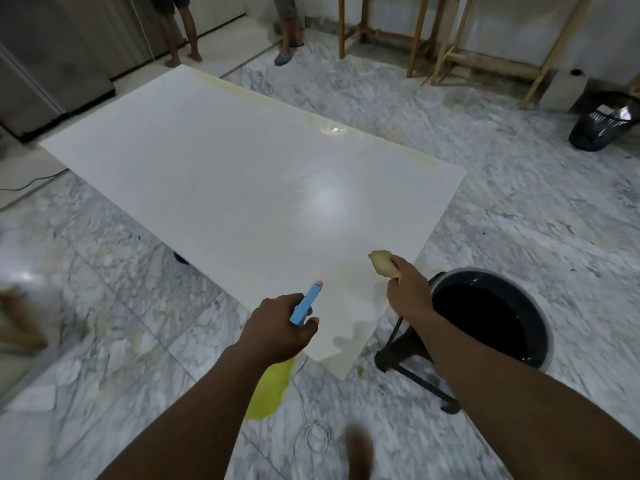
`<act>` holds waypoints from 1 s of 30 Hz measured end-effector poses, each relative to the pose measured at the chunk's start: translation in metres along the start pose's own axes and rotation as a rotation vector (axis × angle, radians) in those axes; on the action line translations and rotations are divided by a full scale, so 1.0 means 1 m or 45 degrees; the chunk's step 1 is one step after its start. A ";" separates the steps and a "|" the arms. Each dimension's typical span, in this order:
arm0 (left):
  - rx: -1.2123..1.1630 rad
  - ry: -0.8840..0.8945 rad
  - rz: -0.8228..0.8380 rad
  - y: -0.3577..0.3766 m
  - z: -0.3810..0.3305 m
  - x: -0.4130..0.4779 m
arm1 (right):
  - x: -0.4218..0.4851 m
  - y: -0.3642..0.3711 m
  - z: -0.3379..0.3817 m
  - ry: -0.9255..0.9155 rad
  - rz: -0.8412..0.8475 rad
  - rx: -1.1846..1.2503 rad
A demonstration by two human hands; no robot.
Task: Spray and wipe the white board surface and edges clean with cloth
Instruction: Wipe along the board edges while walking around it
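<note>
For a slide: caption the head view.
Left hand holds blue-topped yellow spray bottle, right hand beige cloth, above large white board.

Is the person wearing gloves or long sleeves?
No. The left hand and right hand are bare: no gloves, rings or watch show. The left forearm and right forearm are bare too, with no sleeve in view.

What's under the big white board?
Under the white board, a blue object peeks out at its left edge and a black stand at its near corner. The board hides everything else.
</note>
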State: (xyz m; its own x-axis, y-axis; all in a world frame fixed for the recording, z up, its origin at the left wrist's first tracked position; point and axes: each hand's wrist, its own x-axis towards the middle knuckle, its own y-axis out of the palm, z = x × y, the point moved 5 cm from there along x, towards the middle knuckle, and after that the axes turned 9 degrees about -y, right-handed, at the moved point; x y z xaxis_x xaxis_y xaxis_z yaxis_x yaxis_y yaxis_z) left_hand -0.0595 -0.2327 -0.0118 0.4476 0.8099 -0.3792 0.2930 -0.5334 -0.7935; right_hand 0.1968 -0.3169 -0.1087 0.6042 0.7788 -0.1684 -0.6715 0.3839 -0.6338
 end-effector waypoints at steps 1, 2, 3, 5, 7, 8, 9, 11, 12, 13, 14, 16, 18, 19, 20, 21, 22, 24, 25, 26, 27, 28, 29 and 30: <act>0.000 -0.010 0.002 0.000 0.009 -0.003 | 0.003 0.013 -0.009 -0.015 0.080 -0.070; 0.004 -0.019 0.007 0.001 0.018 -0.007 | 0.003 0.027 -0.018 -0.022 0.177 -0.151; 0.006 -0.030 0.015 0.002 0.026 -0.011 | 0.002 0.041 -0.026 -0.038 0.265 -0.242; 0.004 -0.046 0.032 0.002 0.043 -0.020 | -0.007 0.065 -0.032 -0.080 0.296 -0.382; 0.017 -0.047 0.049 0.002 0.060 -0.028 | -0.023 0.081 -0.028 -0.076 0.224 -0.437; 0.025 -0.052 0.054 0.001 0.069 -0.032 | -0.035 0.091 -0.024 -0.083 0.204 -0.450; 0.028 -0.056 0.059 0.001 0.078 -0.038 | -0.048 0.101 -0.020 -0.107 0.186 -0.447; 0.028 -0.047 0.068 -0.001 0.096 -0.050 | -0.081 0.126 -0.015 -0.190 0.129 -0.414; 0.035 -0.035 0.068 -0.002 0.104 -0.055 | -0.100 0.140 -0.013 -0.238 0.097 -0.393; 0.044 -0.024 0.070 -0.003 0.113 -0.064 | -0.123 0.154 -0.011 -0.269 0.073 -0.381; 0.048 -0.014 0.073 -0.005 0.121 -0.072 | -0.145 0.166 -0.009 -0.292 0.052 -0.375; 0.049 -0.002 0.077 -0.007 0.136 -0.084 | -0.180 0.183 -0.001 -0.333 0.050 -0.384; 0.058 0.021 0.084 -0.010 0.152 -0.100 | -0.209 0.191 0.014 -0.281 0.069 -0.274; 0.068 0.035 0.091 -0.011 0.158 -0.106 | -0.217 0.193 0.018 -0.174 0.102 -0.148; 0.078 0.048 0.097 -0.012 0.163 -0.110 | -0.225 0.194 0.018 -0.038 0.114 0.015; 0.092 0.063 0.103 -0.014 0.166 -0.115 | -0.234 0.194 0.019 0.128 0.105 0.208; 0.104 0.082 0.111 -0.016 0.167 -0.119 | -0.243 0.191 0.019 0.298 0.070 0.454; 0.126 0.131 0.119 -0.018 0.166 -0.124 | -0.262 0.183 0.021 0.606 0.011 1.127; 0.136 0.150 0.117 -0.019 0.163 -0.125 | -0.271 0.174 0.025 0.729 -0.002 1.386; 0.145 0.170 0.119 -0.019 0.158 -0.129 | -0.278 0.160 0.027 0.795 -0.025 1.546; 0.150 0.193 0.124 -0.018 0.152 -0.131 | -0.282 0.144 0.026 0.823 -0.064 1.601; 0.154 0.219 0.133 -0.016 0.145 -0.133 | -0.284 0.127 0.025 0.821 -0.094 1.613; 0.163 0.247 0.147 -0.013 0.136 -0.135 | -0.284 0.111 0.024 0.794 -0.111 1.633; 0.176 0.275 0.160 -0.011 0.126 -0.137 | -0.283 0.095 0.023 0.768 -0.139 1.675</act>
State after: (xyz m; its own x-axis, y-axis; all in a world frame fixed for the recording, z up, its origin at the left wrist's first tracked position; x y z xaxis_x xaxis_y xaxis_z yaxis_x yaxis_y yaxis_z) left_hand -0.2301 -0.3069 -0.0110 0.6469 0.6607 -0.3807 0.1121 -0.5762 -0.8096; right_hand -0.0479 -0.4898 -0.1034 0.5395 0.5205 -0.6618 -0.3110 0.8536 0.4179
